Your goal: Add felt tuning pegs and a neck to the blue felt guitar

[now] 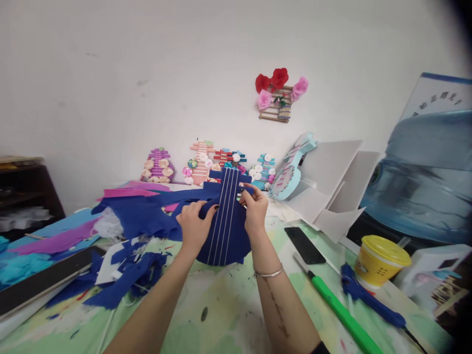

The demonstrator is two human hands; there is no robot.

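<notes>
A dark blue instrument-shaped craft (225, 231) stands upright above the table, with pale strings running down its front and blue pegs near its top. My left hand (194, 221) grips its left edge, the thumb on the front and the other fingers curled at the side. At the upper right edge, my right hand (254, 206) pinches near the pegs, thumb and finger closed on the blue craft. Part of the craft's right side is hidden behind this hand.
Blue scraps (125, 275) and coloured sheets lie left. Finished crafts (201, 164) lean against the wall. To the right are a black phone (304, 245), a green-handled knife (342, 314), a blue glue gun (372, 297), a yellow-lidded tub (381, 260) and a water bottle (427, 172).
</notes>
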